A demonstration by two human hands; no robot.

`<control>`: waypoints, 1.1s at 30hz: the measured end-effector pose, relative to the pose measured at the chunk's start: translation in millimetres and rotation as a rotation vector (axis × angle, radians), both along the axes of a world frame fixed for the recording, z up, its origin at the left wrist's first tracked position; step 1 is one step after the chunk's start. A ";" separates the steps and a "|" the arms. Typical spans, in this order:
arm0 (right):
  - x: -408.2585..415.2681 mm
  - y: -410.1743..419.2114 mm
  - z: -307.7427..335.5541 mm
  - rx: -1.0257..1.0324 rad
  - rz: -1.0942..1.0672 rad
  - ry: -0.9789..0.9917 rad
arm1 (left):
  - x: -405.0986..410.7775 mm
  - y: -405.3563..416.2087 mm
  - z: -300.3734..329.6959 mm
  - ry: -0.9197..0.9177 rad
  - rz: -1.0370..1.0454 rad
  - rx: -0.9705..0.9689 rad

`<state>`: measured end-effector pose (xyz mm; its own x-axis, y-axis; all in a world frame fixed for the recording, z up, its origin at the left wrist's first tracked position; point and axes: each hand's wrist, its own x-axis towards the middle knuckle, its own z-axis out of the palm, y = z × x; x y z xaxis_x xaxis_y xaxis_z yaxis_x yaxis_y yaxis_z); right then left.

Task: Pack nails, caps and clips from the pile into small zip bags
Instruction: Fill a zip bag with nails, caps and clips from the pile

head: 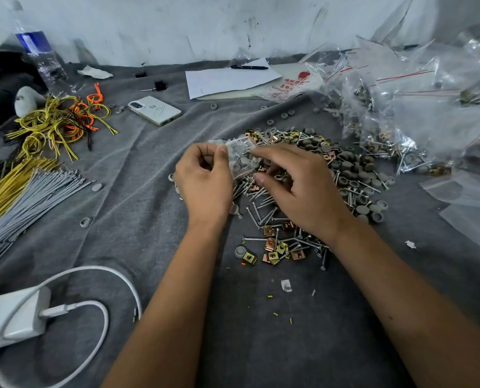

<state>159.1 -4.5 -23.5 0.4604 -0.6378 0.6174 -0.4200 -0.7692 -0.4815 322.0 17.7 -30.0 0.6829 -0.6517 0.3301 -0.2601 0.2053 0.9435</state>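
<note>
— Pinched between both hands, that's how the small zip bag (240, 156) sits: the left hand (203, 182) has its thumb and curled fingers on the bag's left edge, and the right hand (303, 189) reaches its fingertips to the right edge. It hangs just above the near-left side of the pile (317, 175), with grey caps already showing inside.

— Biggest risk?

— The heap of filled bags (401, 113) leans against the pile's far-right side. A wide sweep of the right arm could, I'd judge, drag loose pieces under them.

— Next?

— The pile itself. Nails (261, 211), caps (350, 169) and brass clips (272, 247) lie tangled, so a grab may bring the wrong count.

— And the bag?

— Its film is thin and slack. If the mouth isn't sealed fully, or a nail point catches it, contents could spill back. I can't tell whether the mouth is closed.

— Smallest?

— Stray caps already lie apart on the grey cloth (149, 219); more could roll off.
</note>
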 end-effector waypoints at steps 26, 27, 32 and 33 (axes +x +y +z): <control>3.0 7.5 9.2 0.038 -0.133 -0.051 | -1.6 -2.2 -3.8 0.035 -0.004 0.047; 1.8 6.4 9.4 0.006 -0.149 -0.076 | -4.6 -1.3 -4.1 -0.025 -0.027 0.047; 1.3 4.6 7.4 -0.022 -0.083 -0.043 | -21.2 5.0 -3.2 -0.279 -0.150 0.057; 1.9 4.7 6.7 -0.007 -0.069 -0.040 | -22.7 5.6 -2.9 -0.303 -0.155 0.057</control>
